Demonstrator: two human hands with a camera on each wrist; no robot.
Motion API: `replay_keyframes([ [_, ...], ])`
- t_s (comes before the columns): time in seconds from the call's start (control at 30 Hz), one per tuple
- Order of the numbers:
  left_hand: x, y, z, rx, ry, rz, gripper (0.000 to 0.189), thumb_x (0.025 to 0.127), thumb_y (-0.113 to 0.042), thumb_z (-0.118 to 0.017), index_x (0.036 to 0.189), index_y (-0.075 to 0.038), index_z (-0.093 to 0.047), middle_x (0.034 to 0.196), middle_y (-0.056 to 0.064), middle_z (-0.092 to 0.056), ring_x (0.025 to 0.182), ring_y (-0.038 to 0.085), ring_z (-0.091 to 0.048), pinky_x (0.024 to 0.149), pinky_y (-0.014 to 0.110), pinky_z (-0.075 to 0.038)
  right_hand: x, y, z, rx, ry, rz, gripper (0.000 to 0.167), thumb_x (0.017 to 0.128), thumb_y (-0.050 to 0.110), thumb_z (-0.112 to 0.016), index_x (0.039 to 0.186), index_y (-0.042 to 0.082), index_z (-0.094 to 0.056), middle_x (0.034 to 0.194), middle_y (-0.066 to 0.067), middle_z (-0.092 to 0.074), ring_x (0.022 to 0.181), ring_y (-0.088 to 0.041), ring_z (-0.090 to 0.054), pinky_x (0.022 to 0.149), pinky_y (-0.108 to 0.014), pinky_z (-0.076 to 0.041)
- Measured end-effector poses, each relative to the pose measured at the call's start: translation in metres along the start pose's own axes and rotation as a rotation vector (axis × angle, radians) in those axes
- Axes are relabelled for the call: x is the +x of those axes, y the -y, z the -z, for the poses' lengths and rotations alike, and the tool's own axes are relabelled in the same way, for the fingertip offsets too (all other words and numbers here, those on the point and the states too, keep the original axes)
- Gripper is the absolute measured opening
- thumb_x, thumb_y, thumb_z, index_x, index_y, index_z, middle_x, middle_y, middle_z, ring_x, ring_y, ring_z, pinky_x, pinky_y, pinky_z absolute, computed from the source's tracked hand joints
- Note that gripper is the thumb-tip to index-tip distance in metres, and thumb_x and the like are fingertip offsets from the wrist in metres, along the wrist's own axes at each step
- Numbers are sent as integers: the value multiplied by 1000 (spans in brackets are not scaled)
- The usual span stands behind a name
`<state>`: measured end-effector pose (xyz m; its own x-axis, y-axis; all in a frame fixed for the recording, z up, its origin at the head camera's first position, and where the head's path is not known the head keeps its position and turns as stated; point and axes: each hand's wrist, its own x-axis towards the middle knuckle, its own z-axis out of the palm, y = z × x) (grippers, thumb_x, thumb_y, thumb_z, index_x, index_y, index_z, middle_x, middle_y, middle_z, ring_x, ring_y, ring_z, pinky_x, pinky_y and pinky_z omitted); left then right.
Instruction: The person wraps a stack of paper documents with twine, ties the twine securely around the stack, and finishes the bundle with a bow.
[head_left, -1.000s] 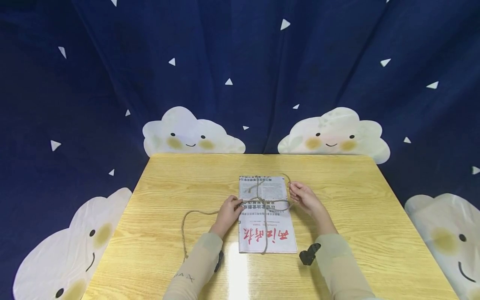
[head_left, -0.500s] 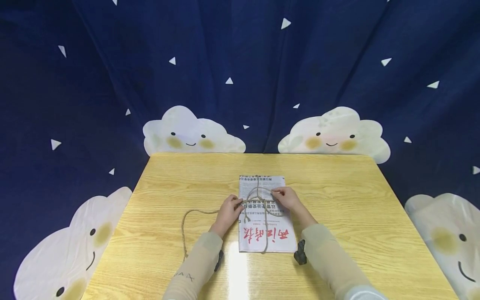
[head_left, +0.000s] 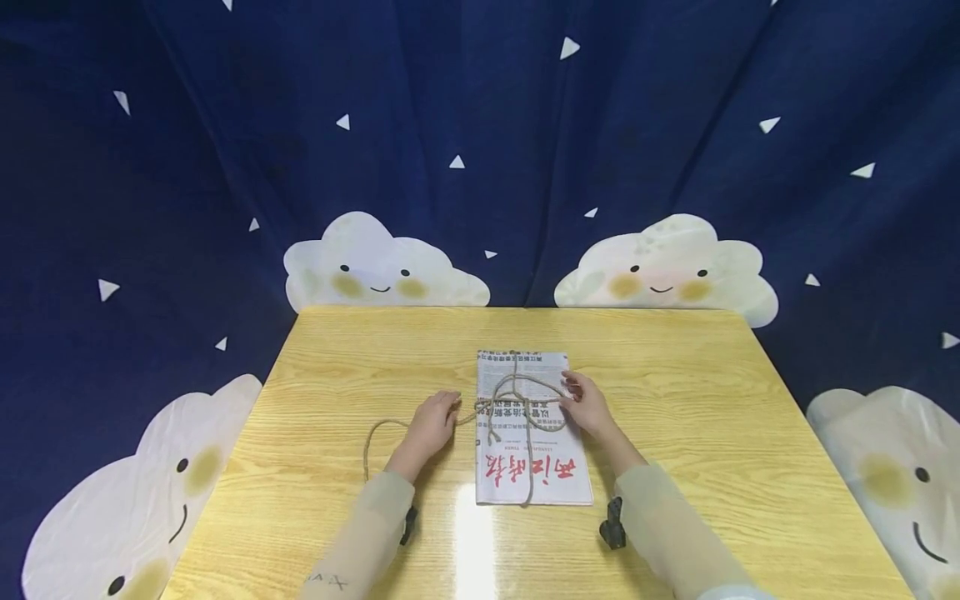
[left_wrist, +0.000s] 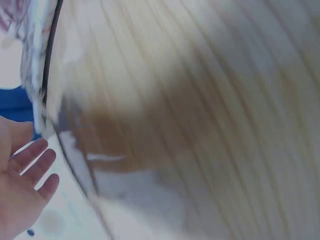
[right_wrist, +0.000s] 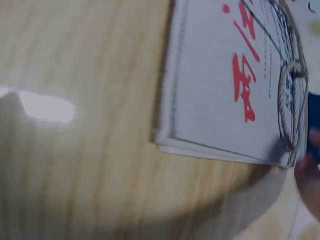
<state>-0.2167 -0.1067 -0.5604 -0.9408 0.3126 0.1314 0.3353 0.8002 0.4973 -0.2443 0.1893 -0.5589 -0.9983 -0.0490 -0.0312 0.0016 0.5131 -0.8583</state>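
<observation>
A folded stack of newspaper with red and black print lies flat on the table. Brown twine runs lengthwise and across it, with loose loops and a short free end on top. My left hand is off the stack's left side, palm over the table; in the left wrist view its fingers are spread and hold nothing. At the stack's right edge is my right hand, thumb and forefinger apart beside a twine loop. Whether it touches the loop is unclear; most of that hand is outside the right wrist view.
The wooden table extends on all sides of the stack. A long twine tail curves over it to the left, partly behind the left arm. A dark blue curtain with white clouds hangs behind the table.
My right hand carried the twine's free end leftward across the stack, then let go and drew back to the right edge. My left hand has moved left, off the stack.
</observation>
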Motion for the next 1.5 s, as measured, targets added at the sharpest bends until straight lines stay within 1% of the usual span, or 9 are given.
replay_keyframes([
  [0.13,-24,18,24,59,28,-44,17,80,7,-62,94,-3,-64,92,6,-60,90,27,-57,83,43,-48,-11,3,-1,-146,-132,-34,28,79,1,-63,105,-9,-55,85,-16,-55,76,-26,-53,68,-32,-48],
  [0.27,-52,39,44,116,82,-105,18,74,9,-68,80,-8,-67,82,-1,-59,84,21,-57,83,39,-49,-22,5,-4,-212,-148,-140,19,79,14,-67,82,-3,-59,67,-6,-55,59,-16,-50,52,-22,-41],
  [0.5,-87,68,62,111,123,-221,21,74,10,-67,84,-8,-68,85,-2,-60,79,15,-56,75,32,-51,-28,6,-8,-247,-150,-223,15,76,13,-65,70,0,-60,64,-8,-58,61,-23,-54,54,-28,-45],
  [0.7,-104,84,71,14,183,-166,42,66,30,-53,89,-2,-65,96,4,-57,91,23,-58,83,34,-51,-25,4,-9,-244,-170,-253,12,76,12,-59,74,0,-61,68,-10,-59,66,-25,-55,60,-33,-46],
  [0.83,-114,93,76,50,100,-141,34,70,25,-57,88,-2,-67,106,10,-59,101,30,-57,87,39,-49,-23,2,-9,-225,-161,-263,12,78,13,-60,77,1,-60,66,-7,-56,65,-22,-52,58,-29,-43],
  [0.93,-121,100,77,103,21,-125,35,69,23,-61,88,-4,-69,108,10,-59,101,29,-56,86,39,-49,-23,1,-8,-219,-151,-250,13,78,14,-61,78,1,-60,68,-7,-56,66,-21,-51,58,-28,-42],
  [1.17,-124,110,74,70,-23,-151,29,70,17,-67,89,-5,-69,98,5,-59,89,22,-57,76,31,-53,-23,1,-5,-226,-139,-237,14,79,14,-62,76,1,-60,67,-6,-55,66,-21,-51,59,-29,-42],
  [1.37,-112,108,64,29,-94,-252,17,70,4,-73,83,-7,-68,87,1,-58,76,13,-54,66,21,-50,-23,0,-4,-237,-147,-231,13,78,13,-61,76,1,-60,67,-7,-56,66,-21,-52,59,-29,-42],
  [1.5,-99,98,50,41,-109,-226,13,74,-3,-72,80,-10,-64,85,-3,-54,75,10,-50,65,23,-48,-23,1,-6,-230,-142,-233,13,78,13,-62,77,0,-60,68,-7,-56,66,-21,-52,59,-29,-43],
])
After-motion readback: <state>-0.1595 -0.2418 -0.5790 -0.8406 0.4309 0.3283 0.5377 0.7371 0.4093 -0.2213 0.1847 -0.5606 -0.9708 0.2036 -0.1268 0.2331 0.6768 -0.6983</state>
